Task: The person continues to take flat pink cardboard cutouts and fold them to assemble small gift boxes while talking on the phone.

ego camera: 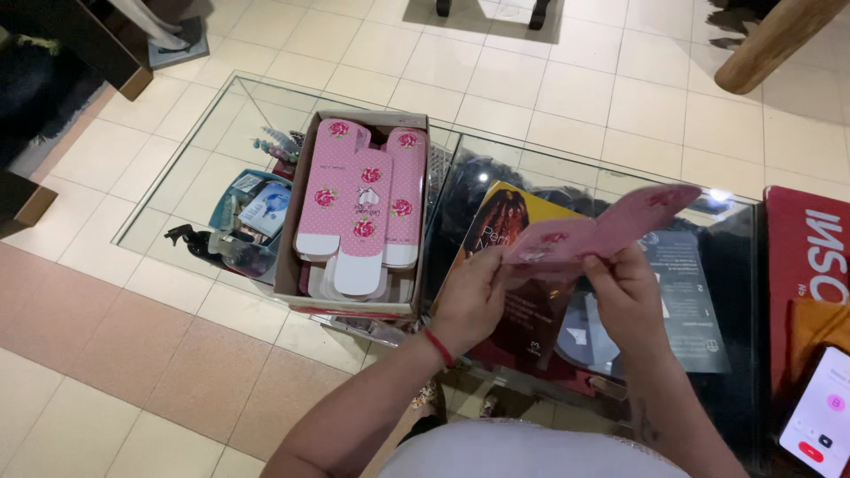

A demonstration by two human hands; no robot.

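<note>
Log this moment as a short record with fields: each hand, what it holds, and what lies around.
left hand: grips the near end of a flat pink carton blank with rose print
right hand: pinches the same blank from its other side
blank state: unfolded, held above the glass table
cardboard box: open, on the table, holding a stack of pink blanks
phone: lower right, screen lit

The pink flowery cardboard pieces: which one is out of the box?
The flat pink rose-printed carton blank held up between the left hand and right hand; the other pink blanks lie stacked inside the open cardboard box.
</note>
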